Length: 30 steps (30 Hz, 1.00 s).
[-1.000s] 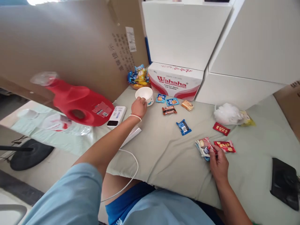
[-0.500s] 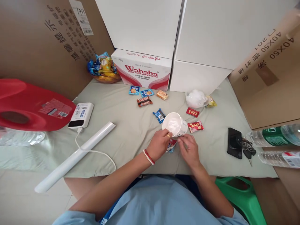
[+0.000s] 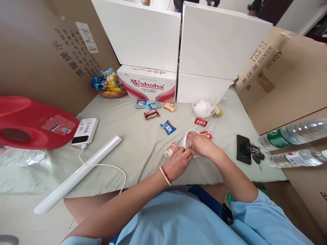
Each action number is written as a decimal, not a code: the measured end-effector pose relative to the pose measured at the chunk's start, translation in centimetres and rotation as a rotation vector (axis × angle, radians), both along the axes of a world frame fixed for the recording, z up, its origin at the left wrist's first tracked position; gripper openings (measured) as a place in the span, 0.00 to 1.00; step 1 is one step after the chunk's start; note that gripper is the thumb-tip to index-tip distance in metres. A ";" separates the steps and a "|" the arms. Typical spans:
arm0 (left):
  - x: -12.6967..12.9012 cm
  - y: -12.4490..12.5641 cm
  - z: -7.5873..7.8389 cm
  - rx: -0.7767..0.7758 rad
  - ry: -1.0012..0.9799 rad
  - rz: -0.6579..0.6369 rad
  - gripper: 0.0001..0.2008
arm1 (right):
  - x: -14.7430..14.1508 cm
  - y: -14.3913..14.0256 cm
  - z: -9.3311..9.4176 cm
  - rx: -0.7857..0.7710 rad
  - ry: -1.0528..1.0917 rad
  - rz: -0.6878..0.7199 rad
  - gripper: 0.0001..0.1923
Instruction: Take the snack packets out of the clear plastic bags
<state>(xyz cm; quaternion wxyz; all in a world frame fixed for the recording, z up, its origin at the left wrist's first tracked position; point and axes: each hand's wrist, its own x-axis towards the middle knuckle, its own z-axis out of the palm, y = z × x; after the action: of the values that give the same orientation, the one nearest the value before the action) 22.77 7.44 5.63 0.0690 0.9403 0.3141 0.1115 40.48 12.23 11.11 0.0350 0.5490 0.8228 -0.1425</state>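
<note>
Round white paper cup [image 3: 186, 136], both hands' grip, crinkly snack packets [image 3: 169, 150]

White cup [image 3: 188, 136], held over a pale green cloth [image 3: 143, 149]; blue packet [image 3: 168, 127], red packet [image 3: 200, 121], brown packet [image 3: 151, 114] and orange packet [image 3: 169, 107] lie on it. White box [image 3: 150, 83] with red lettering and red wave stripes; red jug [image 3: 33, 122] with a printed label. Left wrist bears a red-and-white bead bracelet [image 3: 165, 175]; the phone [image 3: 243, 153] is black, the bottle [image 3: 288, 134] clear with a green label.

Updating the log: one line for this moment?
left hand: on snack packets | right hand: over white cup | surface: cloth-covered table
</note>
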 end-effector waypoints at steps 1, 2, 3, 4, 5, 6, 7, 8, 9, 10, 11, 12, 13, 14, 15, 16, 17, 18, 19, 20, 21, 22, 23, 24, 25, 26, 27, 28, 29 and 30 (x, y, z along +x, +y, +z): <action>0.2 -0.4 -0.3 -0.002 0.012 -0.020 0.11 | 0.0 0.1 -0.6 -0.056 -0.065 -0.005 0.20; 0.3 -0.6 -0.6 -0.001 0.024 -0.038 0.10 | 0.2 0.2 -1.1 -0.097 -0.113 -0.013 0.20; 0.4 -0.9 -0.7 0.003 0.034 -0.052 0.10 | 0.3 0.2 -1.7 -0.126 -0.146 -0.019 0.21; 0.5 -1.0 -0.8 0.007 0.044 -0.066 0.10 | 0.5 0.2 -2.1 -0.147 -0.165 -0.019 0.21; 0.6 -1.2 -0.9 0.010 0.052 -0.081 0.10 | 0.6 0.2 -2.4 -0.161 -0.176 -0.012 0.21; 0.7 -1.2 -0.9 0.011 0.058 -0.098 0.10 | 0.7 0.2 -2.7 -0.169 -0.183 -0.003 0.20; 0.8 -1.3 -0.9 0.011 0.063 -0.114 0.10 | 0.8 0.2 -2.8 -0.175 -0.190 0.003 0.18; 0.8 -1.3 -0.9 0.011 0.065 -0.126 0.10 | 0.7 0.0 -2.8 -0.174 -0.196 0.004 0.16; 0.9 -1.2 -1.0 0.010 0.064 -0.134 0.10 | 0.6 -0.2 -2.7 -0.164 -0.198 0.001 0.14; 0.9 -1.2 -1.2 0.009 0.057 -0.132 0.10 | 0.4 -0.6 -2.6 -0.143 -0.193 -0.002 0.12; 0.8 -1.1 -1.5 0.006 0.043 -0.122 0.10 | 0.2 -1.0 -2.4 -0.111 -0.182 -0.006 0.10; 0.8 -1.0 -1.8 0.003 0.022 -0.107 0.10 | 0.0 -1.6 -2.1 -0.073 -0.168 -0.009 0.09; 0.7 -0.9 -2.1 0.002 -0.005 -0.092 0.10 | -0.1 -2.2 -2.0 -0.037 -0.153 -0.011 0.07; 0.7 -0.9 -2.4 0.003 -0.038 -0.081 0.11 | -0.2 -2.8 -1.8 -0.009 -0.143 -0.015 0.07; 0.6 -0.9 -2.7 0.005 -0.073 -0.076 0.12 | -0.2 -3.3 -1.7 0.005 -0.137 -0.020 0.07; 0.5 -0.9 -3.0 0.009 -0.110 -0.079 0.12 | -0.1 -3.7 -1.7 -0.002 -0.135 -0.021 0.07; 0.5 -0.9 -3.2 0.015 -0.148 -0.084 0.12 | 0.1 -3.9 -1.8 -0.029 -0.133 -0.017 0.08; 0.5 -0.9 -3.4 0.020 -0.186 -0.088 0.12 | 0.4 -4.0 -1.9 -0.073 -0.129 -0.008 0.09; 0.4 -1.0 -3.5 0.024 -0.224 -0.086 0.12 | 0.8 -3.9 -2.1 -0.123 -0.121 0.001 0.10; 0.4 -1.0 -3.6 0.025 -0.261 -0.078 0.13 | 1.1 -3.8 -2.3 -0.169 -0.108 0.006 0.12; 0.4 -1.0 -3.7 0.025 -0.296 -0.067 0.13 | 1.5 -3.5 -2.4 -0.205 -0.091 0.002 0.14; 0.3 -1.0 -3.7 0.020 -0.331 -0.055 0.12 | 1.9 -3.3 -2.5 -0.227 -0.067 -0.009 0.16; 0.2 -1.0 -3.7 0.009 -0.366 -0.044 0.12 | 2.3 -3.2 -2.6 -0.236 -0.030 -0.028 0.17; 0.1 -1.0 -3.7 -0.003 -0.403 -0.034 0.12 | 2.6 -3.2 -2.5 -0.238 0.024 -0.051 0.17; -0.1 -0.9 -3.7 -0.017 -0.441 -0.019 0.12 | 3.0 -3.3 -2.3 -0.236 0.098 -0.074 0.17; -0.3 -0.9 -3.7 -0.033 -0.480 -0.001 0.11 | 3.3 -3.5 -2.0 -0.229 0.186 -0.098 0.18; -0.4 -0.9 -3.7 -0.048 -0.516 0.022 0.11 | 3.8 -3.7 -1.7 -0.219 0.281 -0.122 0.18; -0.6 -0.9 -3.7 -0.065 -0.546 0.045 0.10 | 4.2 -4.0 -1.3 -0.202 0.377 -0.148 0.19; -0.7 -0.9 -3.7 -0.083 -0.568 0.066 0.10 | 4.8 -4.1 -0.9 -0.180 0.477 -0.176 0.20; -0.7 -0.9 -3.7 -0.108 -0.576 0.082 0.09 | 5.4 -4.1 -0.5 -0.152 0.579 -0.204 0.21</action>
<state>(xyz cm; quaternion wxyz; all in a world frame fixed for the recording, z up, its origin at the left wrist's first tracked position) 22.05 6.50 1.94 0.2008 0.8514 0.3250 0.3595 45.89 8.15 10.58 -0.1744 0.5612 0.7261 -0.3570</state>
